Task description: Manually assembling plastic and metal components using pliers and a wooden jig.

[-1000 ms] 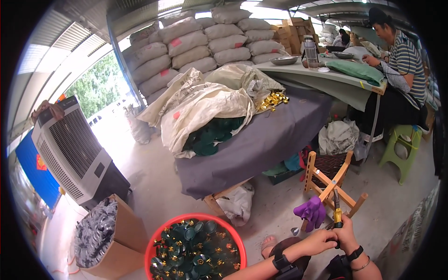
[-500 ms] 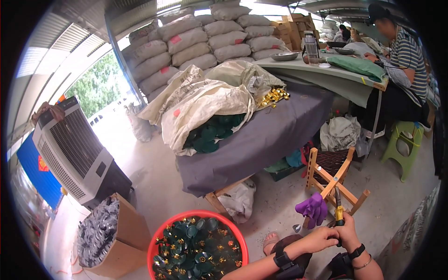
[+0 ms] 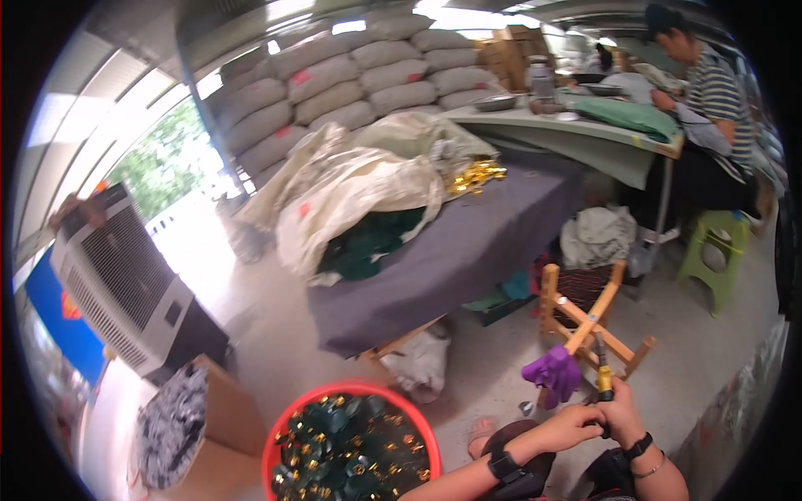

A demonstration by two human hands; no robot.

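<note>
My right hand (image 3: 621, 411) is closed round a tool with a yellow-and-black handle (image 3: 605, 381). Its slim metal end points up and away from me; the kind of tool is not clear. Against it, my left hand (image 3: 575, 427) has its fingers pressed together near the lower black end of the handle. Whatever those fingers hold is hidden or too small to make out. Just beyond the hands, a purple glove (image 3: 555, 374) hangs on a wooden folding stool (image 3: 614, 336). To the left stands a red tub (image 3: 269, 447) full of dark green discs and gold pieces (image 3: 338, 401).
A cardboard box (image 3: 238, 417) of grey pieces and an air cooler (image 3: 125, 275) stand left. Ahead, a cloth-covered table (image 3: 468, 242) bears an open sack (image 3: 359, 188) of green discs and a gold pile (image 3: 478, 175). A person (image 3: 710, 100) sits at the right-hand table.
The whole view has shifted slightly, and the background is blurred. My hands keep nearly the same pose on the tool.
</note>
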